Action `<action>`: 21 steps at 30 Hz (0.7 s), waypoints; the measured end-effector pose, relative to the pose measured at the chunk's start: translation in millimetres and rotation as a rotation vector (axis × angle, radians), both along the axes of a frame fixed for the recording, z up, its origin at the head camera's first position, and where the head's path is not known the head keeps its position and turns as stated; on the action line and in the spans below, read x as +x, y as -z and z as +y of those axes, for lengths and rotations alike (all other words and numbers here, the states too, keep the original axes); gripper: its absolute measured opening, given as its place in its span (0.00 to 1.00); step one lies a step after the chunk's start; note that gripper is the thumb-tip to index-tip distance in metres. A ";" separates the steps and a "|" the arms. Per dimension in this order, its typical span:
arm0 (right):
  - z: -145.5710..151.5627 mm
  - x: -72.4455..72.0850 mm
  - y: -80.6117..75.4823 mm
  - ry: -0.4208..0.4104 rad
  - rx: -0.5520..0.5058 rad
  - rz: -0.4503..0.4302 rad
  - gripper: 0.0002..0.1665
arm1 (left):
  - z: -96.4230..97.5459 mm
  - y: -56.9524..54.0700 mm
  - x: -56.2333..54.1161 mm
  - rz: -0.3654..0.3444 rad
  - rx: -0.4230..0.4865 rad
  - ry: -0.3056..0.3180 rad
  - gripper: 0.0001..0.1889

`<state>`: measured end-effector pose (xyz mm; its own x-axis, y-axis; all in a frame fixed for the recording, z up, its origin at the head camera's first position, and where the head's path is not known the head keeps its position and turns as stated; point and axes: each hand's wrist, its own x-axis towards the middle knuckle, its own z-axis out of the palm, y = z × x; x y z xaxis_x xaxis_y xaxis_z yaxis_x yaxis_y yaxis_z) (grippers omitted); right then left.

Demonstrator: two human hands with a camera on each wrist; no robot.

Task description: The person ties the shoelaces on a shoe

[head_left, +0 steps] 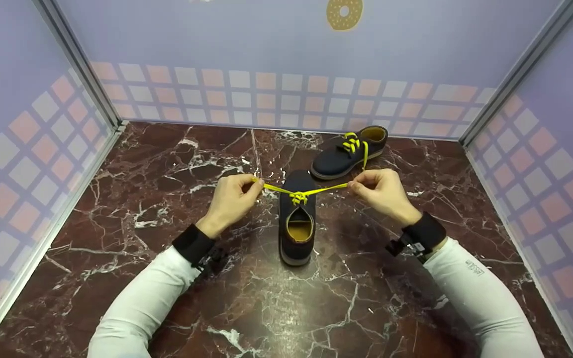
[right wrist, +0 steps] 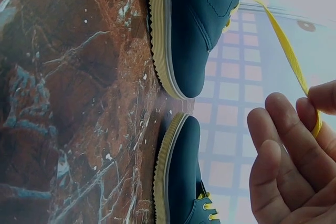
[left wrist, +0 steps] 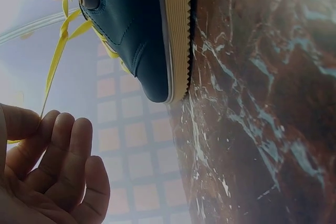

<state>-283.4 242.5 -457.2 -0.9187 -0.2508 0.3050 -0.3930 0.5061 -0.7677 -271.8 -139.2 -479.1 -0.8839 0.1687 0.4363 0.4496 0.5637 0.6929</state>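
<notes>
Shoe (head_left: 285, 215) between left hand (head_left: 232, 200) and right hand (head_left: 385, 192), both pinching lace (head_left: 298, 197), points forward, long axis straight ahead.

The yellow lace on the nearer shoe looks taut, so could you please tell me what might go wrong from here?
The lace may slip free, since the left hand and right hand pinch it only between thumb and finger. The nearer shoe might shift if pulled unevenly, as neither hand steadies it.
</notes>
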 end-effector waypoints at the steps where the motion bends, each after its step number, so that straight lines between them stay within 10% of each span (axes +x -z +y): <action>1: 0.4 0.2 0.3 0.000 0.000 -0.001 0.09 | -0.7 0.5 0.1 0.000 -0.003 -0.002 0.13; 21: 10.8 3.8 15.2 0.024 -0.018 -0.018 0.08 | -12.1 10.9 1.3 -0.026 -0.041 -0.057 0.10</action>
